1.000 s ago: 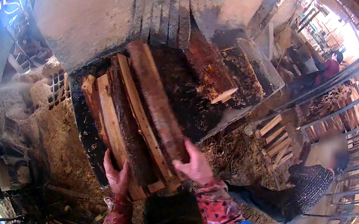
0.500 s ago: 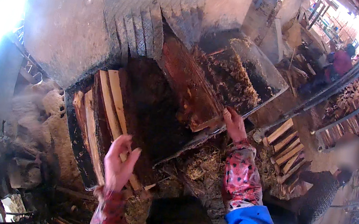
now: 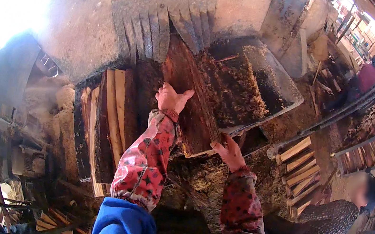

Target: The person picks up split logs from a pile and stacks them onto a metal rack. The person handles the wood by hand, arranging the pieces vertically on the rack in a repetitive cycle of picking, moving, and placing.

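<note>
A wide reddish-brown wood slab [image 3: 197, 113] with rough, bark-like edges slants out from under the hanging flaps [image 3: 147, 25]. My right hand [image 3: 230, 152] grips its near right corner, thumb and fingers closed on the edge. Over the slab's left side lies my left hand [image 3: 173, 101], thumb spread wide from the fingers; its fingertips touch the slab near its left edge. Left of the slab, several sawn boards [image 3: 117, 107], pale and dark, lie side by side on the dark machine bed. Both my forearms wear red patterned sleeve covers.
A metal tray [image 3: 292, 91] with sawdust and wood chips adjoins the slab on the right. Stacked wood strips [image 3: 298, 166] lie farther right, beside a curved metal rail [image 3: 336, 114]. One person [image 3: 330, 223] is at lower right, another [image 3: 368, 77] at far right. Sawdust covers the left side.
My left hand has moved from the pale boards up and right onto the slab. The slab has swung left over the dark gap and come nearer, my right hand still on its corner.
</note>
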A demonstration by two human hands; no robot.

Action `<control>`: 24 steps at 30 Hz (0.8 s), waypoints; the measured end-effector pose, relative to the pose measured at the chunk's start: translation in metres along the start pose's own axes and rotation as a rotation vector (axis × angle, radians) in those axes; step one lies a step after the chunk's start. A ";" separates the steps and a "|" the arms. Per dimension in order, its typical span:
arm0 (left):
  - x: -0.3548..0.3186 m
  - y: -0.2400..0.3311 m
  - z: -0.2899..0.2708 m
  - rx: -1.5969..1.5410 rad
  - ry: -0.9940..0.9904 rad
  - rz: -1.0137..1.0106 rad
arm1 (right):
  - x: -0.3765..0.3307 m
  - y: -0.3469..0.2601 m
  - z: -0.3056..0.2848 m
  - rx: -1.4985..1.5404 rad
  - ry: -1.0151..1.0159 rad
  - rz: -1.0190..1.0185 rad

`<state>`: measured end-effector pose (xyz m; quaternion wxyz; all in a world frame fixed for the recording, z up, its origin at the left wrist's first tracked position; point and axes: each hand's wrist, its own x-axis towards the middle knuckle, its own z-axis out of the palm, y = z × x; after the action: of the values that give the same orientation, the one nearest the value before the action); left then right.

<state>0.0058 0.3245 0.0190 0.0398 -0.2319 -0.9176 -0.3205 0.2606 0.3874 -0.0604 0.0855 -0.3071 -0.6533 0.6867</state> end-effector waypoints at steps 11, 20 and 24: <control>-0.035 -0.033 -0.008 -0.241 0.049 -0.053 | -0.003 -0.027 0.024 -0.153 -0.064 0.036; -0.028 -0.013 -0.011 -0.153 -0.145 -0.120 | -0.033 -0.002 0.051 -0.187 0.056 0.008; -0.025 -0.013 -0.023 -0.011 -0.075 -0.092 | -0.038 -0.026 0.059 0.027 0.012 -0.066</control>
<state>0.0201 0.2918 0.0239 -0.0106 -0.2012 -0.9264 -0.3182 0.2520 0.3211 -0.0262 0.1160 -0.2885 -0.6533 0.6903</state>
